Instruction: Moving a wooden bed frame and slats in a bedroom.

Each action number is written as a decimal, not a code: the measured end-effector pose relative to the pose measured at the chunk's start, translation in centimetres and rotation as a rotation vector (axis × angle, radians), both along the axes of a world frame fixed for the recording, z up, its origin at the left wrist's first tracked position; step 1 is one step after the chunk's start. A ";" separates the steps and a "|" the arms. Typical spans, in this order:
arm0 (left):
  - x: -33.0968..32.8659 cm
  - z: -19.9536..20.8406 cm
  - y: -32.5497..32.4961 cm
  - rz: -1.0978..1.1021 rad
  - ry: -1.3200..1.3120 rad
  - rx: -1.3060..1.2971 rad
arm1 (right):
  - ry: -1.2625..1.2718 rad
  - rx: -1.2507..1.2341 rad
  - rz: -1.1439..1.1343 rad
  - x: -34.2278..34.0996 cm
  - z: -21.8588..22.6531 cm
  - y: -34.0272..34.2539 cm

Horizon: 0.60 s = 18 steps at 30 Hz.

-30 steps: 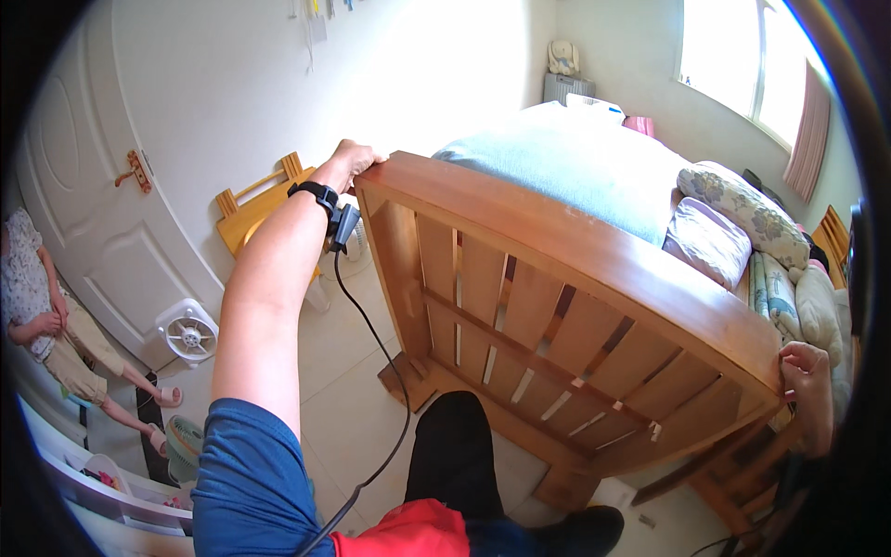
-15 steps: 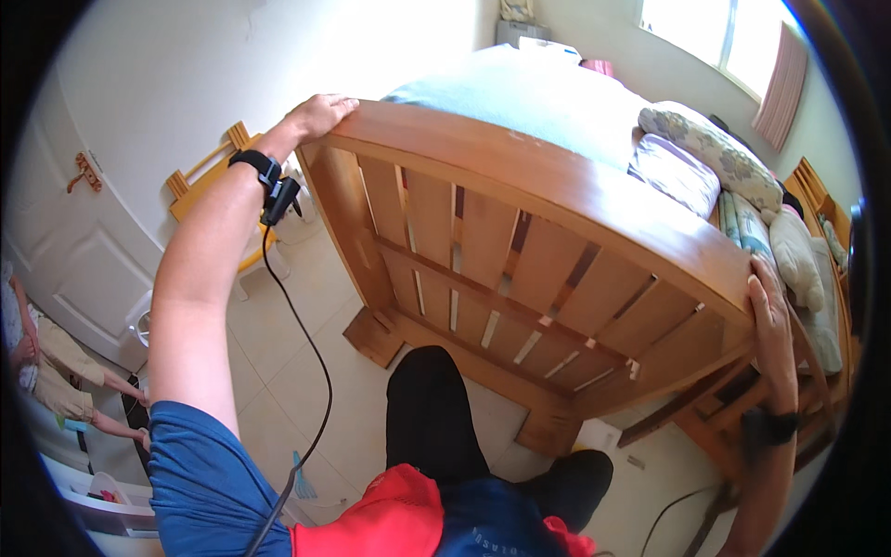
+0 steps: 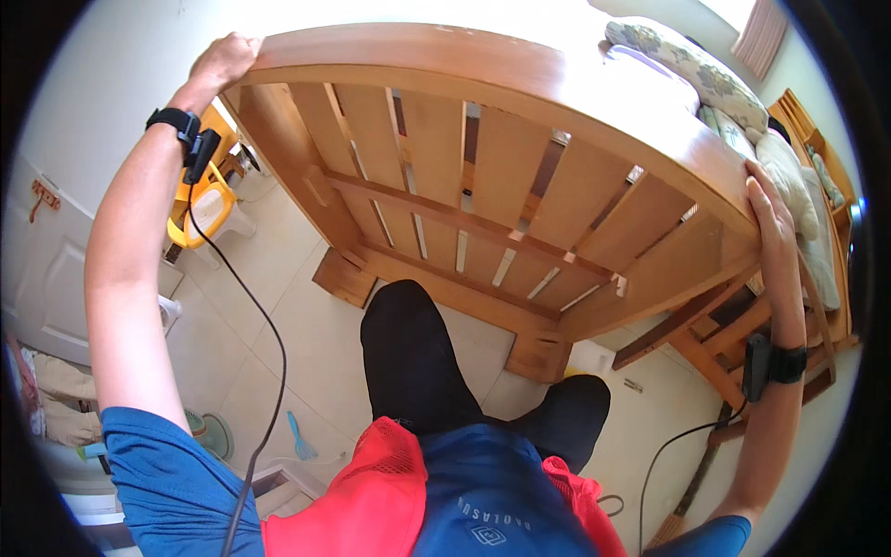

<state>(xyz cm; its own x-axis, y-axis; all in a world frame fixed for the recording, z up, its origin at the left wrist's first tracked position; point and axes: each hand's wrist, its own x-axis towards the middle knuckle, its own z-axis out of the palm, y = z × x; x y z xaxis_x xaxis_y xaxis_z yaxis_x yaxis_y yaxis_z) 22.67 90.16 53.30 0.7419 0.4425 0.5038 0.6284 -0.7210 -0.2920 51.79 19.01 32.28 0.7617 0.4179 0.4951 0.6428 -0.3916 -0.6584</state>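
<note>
A large slatted wooden furniture frame (image 3: 640, 79) stands tilted in front of me, its broad top rail running across the view and its slats facing my legs. My left hand (image 3: 227, 60) is closed over the rail's far left corner. At the other end, my right hand (image 3: 772, 209) grips the right corner, palm against the side and fingers pointing up along it. The wooden feet (image 3: 538, 357) at its lower side are at floor level beyond my knees. Each wrist wears a black strap with a small device and a cable.
Floral pillows (image 3: 691, 60) and a stuffed toy (image 3: 787, 181) lie beyond the right end. Another wooden piece (image 3: 705, 325) stands at right. A yellow chair (image 3: 209, 209) is near the white door (image 3: 70, 251). A blue fork-shaped tool (image 3: 300, 436) lies on the tiles. Another person's legs (image 3: 65, 399) show at left.
The frame's top rail now sits higher in view and looks larger, hiding most of the bed. Both hands stay on its corners; the left has shifted up and left in view.
</note>
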 end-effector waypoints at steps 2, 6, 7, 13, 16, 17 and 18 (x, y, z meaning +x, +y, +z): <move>-0.3 -0.1 1.3 0.038 -0.012 0.095 | -0.039 -0.005 -0.006 -0.2 0.0 0.5; 0.3 0.3 -0.1 0.071 0.081 0.101 | -0.054 -0.005 -0.001 -0.1 -0.3 1.2; 0.3 0.2 -0.7 0.074 0.093 0.136 | -0.096 -0.002 0.009 0.7 -0.9 1.2; 1.4 0.5 0.6 0.024 0.211 0.069 | -0.683 -0.272 0.159 4.3 -2.8 0.1; 2.7 -0.3 1.7 -0.246 0.086 -0.297 | -0.628 -0.273 0.157 4.9 -2.6 -0.4; 4.2 -1.9 0.2 -0.272 0.099 -0.312 | -0.671 -0.310 0.159 4.9 -3.0 -0.7; 5.6 -3.6 -2.4 -0.385 0.027 -0.437 | -0.654 -0.327 0.149 2.8 -2.3 0.7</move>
